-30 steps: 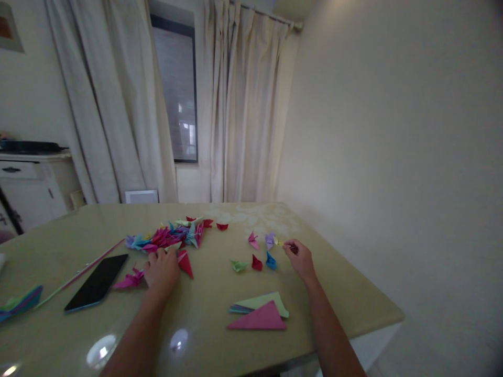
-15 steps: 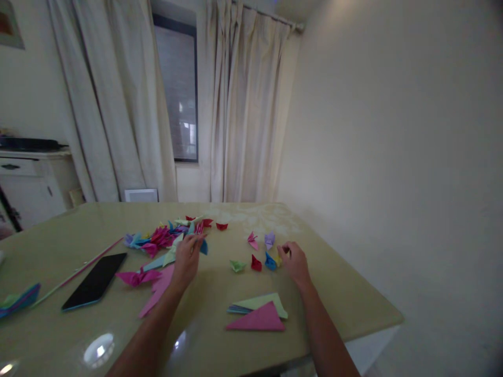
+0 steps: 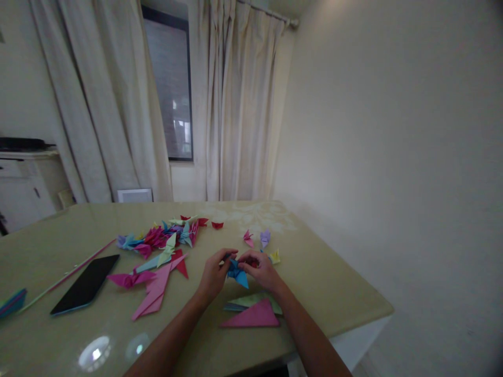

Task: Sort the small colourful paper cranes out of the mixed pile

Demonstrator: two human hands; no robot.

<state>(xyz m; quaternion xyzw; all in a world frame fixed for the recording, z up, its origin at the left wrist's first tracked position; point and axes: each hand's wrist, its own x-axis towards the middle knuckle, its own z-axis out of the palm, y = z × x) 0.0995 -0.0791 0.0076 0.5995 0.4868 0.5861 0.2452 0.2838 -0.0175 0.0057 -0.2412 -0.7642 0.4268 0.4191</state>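
Between my two hands is a blue origami crane (image 3: pixel 238 275), held just above the table. My left hand (image 3: pixel 214 273) pinches its left side, and my right hand (image 3: pixel 262 268) closes on its upper right with the fingertips; the fingers cover part of it. Behind my right hand sit a yellow folded piece (image 3: pixel 275 256), a purple one (image 3: pixel 265 239) and a pink one (image 3: pixel 248 239). Below the hands lie folded sheets, a pink triangle (image 3: pixel 253 315) on top of a pale green one (image 3: pixel 247 300).
Left of my hands spreads a pile of colourful paper cranes (image 3: pixel 157 236), with a magenta crane (image 3: pixel 131 279) and long pink folded paper (image 3: pixel 157 290) nearer me. A black phone (image 3: pixel 84 285) lies beside a thin pink-and-green strip (image 3: pixel 66 275). The table's right edge meets the wall.
My left hand has moved right, away from the pile, with the blue crane. My right hand has come left from beside the yellow piece to meet it. The view has shifted slightly.
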